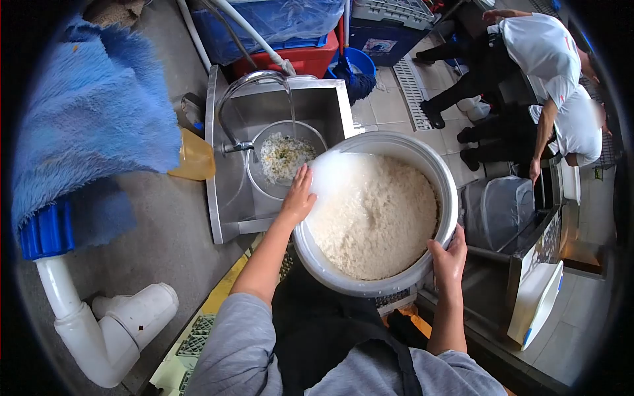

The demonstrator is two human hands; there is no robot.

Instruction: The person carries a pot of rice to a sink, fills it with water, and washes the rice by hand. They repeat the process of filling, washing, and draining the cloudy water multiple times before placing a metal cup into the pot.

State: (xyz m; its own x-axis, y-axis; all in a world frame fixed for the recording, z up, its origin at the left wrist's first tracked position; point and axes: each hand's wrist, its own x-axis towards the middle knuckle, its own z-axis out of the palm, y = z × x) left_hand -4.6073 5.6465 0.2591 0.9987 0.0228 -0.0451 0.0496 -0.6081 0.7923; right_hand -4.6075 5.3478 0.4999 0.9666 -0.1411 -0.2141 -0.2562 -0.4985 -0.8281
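Note:
A large round silver-grey pot of wet white rice, with cloudy water on its left side, is between my hands in front of my body. My left hand presses against the pot's left rim, on the side facing the sink. My right hand grips the lower right rim, thumb over the edge; its other fingers are partly hidden. Beyond the pot, a round strainer with rice and bits of scraps sits in the steel sink. A thin stream falls from the curved tap above it.
A blue shaggy cloth hangs at left above white drainpipes. An amber container stands beside the sink. Behind are a red bin, a mop and a floor drain. Two people in white shirts bend over at right.

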